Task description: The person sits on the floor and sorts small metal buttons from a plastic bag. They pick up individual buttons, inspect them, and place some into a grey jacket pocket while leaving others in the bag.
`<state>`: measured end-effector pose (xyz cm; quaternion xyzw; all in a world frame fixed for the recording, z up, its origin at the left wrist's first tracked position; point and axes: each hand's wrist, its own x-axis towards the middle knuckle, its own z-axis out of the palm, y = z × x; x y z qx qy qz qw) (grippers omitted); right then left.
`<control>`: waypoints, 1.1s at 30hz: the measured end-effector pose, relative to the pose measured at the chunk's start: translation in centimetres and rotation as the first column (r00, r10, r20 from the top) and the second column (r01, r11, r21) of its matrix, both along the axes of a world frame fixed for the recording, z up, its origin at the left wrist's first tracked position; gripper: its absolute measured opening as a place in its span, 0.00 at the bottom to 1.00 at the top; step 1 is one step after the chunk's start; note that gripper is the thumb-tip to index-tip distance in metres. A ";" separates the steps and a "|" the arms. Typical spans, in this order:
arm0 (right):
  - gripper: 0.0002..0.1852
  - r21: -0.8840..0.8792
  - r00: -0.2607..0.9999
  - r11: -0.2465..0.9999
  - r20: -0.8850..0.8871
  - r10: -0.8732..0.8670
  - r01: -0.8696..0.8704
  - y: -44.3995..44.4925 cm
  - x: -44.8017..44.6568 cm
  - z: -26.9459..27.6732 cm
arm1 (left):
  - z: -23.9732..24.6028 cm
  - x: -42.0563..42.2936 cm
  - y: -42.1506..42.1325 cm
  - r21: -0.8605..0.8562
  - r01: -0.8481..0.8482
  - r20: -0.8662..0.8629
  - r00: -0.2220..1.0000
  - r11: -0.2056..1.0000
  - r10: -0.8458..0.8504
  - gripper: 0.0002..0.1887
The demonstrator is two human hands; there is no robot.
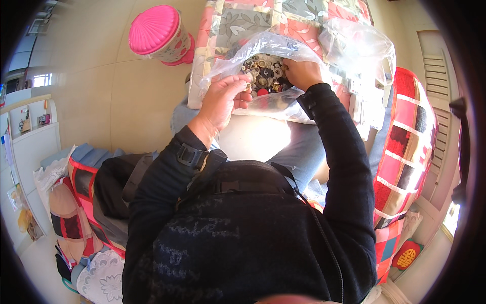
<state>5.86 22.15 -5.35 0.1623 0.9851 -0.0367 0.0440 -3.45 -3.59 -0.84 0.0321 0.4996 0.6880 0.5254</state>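
A clear plastic bag [262, 41] lies open on a table covered with a patchwork-print cloth [243, 19]. Inside it is a heap of assorted buttons [264, 74], black, white, brown and gold-coloured, with a red button [262, 92] near the front. At the bag's left side my left hand [224, 99] pinches a small gold-coloured button [248, 86] between thumb and fingers. My right hand [302, 73] reaches into the right side of the bag, fingertips down at the buttons; whether it grips one is hidden.
Another clear plastic bag [357, 49] sits on the table's right part, above small white boxes [360, 102]. A pink-lidded bin [155, 30] stands on the floor at the left. Sofa seats with red patchwork covers [406, 148] flank me.
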 end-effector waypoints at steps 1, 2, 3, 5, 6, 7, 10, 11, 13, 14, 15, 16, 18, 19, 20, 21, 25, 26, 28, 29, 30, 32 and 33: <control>0.14 -0.037 0.996 0.999 0.083 -0.030 0.033 -0.2 -0.1 0.4 | 0.0 0.0 0.0 0.000 -0.001 -0.002 1.000 1.000 0.001 0.13; 0.13 -0.072 0.984 0.995 0.167 -0.058 0.071 -0.5 -0.1 0.8 | 0.0 0.0 0.0 0.002 0.002 0.001 1.000 1.000 -0.002 0.12; 0.13 -0.086 0.986 0.994 0.153 -0.060 0.073 -0.7 -0.1 1.1 | -0.1 0.1 -0.1 0.003 0.005 0.003 1.000 1.000 -0.005 0.12; 0.12 -0.114 0.991 0.991 0.121 -0.062 0.076 -1.1 -0.3 1.4 | -0.1 0.0 -0.1 0.002 0.006 0.002 1.000 1.000 -0.006 0.12; 0.12 -0.113 0.991 0.991 0.119 -0.064 0.077 -1.2 -0.4 1.4 | 0.0 0.1 -0.1 -0.002 0.004 0.002 1.000 1.000 -0.004 0.12; 0.12 -0.111 0.991 0.991 0.119 -0.066 0.080 -1.3 -0.5 1.4 | 0.0 0.1 -0.2 -0.006 0.003 0.002 1.000 1.000 -0.003 0.12; 0.12 -0.111 0.991 0.991 0.124 -0.058 0.072 -1.2 -0.6 1.2 | 0.0 0.1 -0.2 0.001 0.000 -0.004 1.000 1.000 0.000 0.12; 0.12 -0.112 0.990 0.991 0.132 -0.055 0.070 -1.1 -0.6 1.1 | 0.0 0.1 -0.2 0.002 0.000 -0.003 1.000 1.000 0.000 0.12; 0.13 -0.124 0.991 0.990 0.122 -0.049 0.064 -0.9 -0.5 1.0 | 0.1 0.1 -0.3 0.004 0.000 -0.001 1.000 1.000 0.000 0.12; 0.13 -0.130 0.992 0.989 0.118 -0.048 0.063 -0.8 -0.4 0.9 | 0.1 0.1 -0.3 0.008 -0.004 0.010 1.000 1.000 0.004 0.12; 0.12 -0.155 0.993 0.984 0.088 -0.072 0.085 -0.8 -0.4 0.9 | 0.1 0.2 -0.4 0.012 -0.007 0.021 1.000 1.000 0.006 0.12; 0.12 -0.181 0.993 0.978 0.059 -0.097 0.106 -0.7 -0.3 1.1 | 0.1 0.1 -0.4 0.022 -0.010 0.030 0.999 1.000 0.009 0.12; 0.11 -0.326 0.991 0.938 -0.024 -0.134 0.118 -0.6 0.0 1.6 | 0.2 0.0 -0.5 0.028 -0.015 0.048 0.999 0.999 0.014 0.13; 0.10 -0.438 0.985 0.893 -0.080 -0.153 0.103 -0.4 0.1 2.1 | 0.2 0.0 -0.5 0.035 -0.015 0.057 0.998 0.999 0.013 0.13; 0.09 -0.527 0.974 0.840 -0.094 -0.205 0.126 -0.3 0.1 2.7 | 0.2 -0.1 -0.5 0.050 -0.022 0.084 0.996 0.999 0.018 0.13; 0.07 -0.737 0.956 0.662 -0.080 -0.283 0.134 -0.5 0.3 3.4 | 0.3 -0.1 -0.4 0.065 -0.029 0.110 0.994 0.997 0.022 0.14; 0.07 -0.993 0.895 -0.060 0.114 -0.431 0.098 -2.8 2.7 6.4 | 0.5 0.0 -0.2 0.139 -0.034 0.184 0.983 0.990 0.008 0.15; 0.07 -0.982 0.869 -0.129 0.181 -0.461 0.136 -3.6 3.2 6.9 | 0.6 0.1 -0.2 0.137 -0.024 0.182 0.983 0.990 -0.001 0.15; 0.06 -0.959 0.852 -0.267 0.214 -0.477 0.091 -5.2 4.1 7.6 | 0.8 0.4 -0.1 0.142 -0.004 0.173 0.985 0.990 -0.021 0.15; 0.05 -0.938 0.851 -0.325 0.266 -0.452 0.121 -5.8 4.4 7.9 | 0.8 0.6 0.0 0.137 -0.008 0.174 0.985 0.990 -0.016 0.14; 0.05 -0.933 0.860 -0.339 0.266 -0.436 0.117 -6.7 4.8 8.1 | 0.8 0.9 0.0 0.138 -0.013 0.174 0.985 0.990 -0.011 0.14; 0.07 -0.905 0.853 -0.417 0.285 -0.438 0.088 -8.8 5.1 8.1 | 0.8 1.4 0.1 0.137 -0.011 0.170 0.985 0.991 -0.012 0.14; 0.08 -0.887 0.846 -0.452 0.311 -0.434 0.094 -9.5 5.1 8.1 | 0.8 1.7 0.2 0.134 -0.005 0.167 0.986 0.991 -0.018 0.15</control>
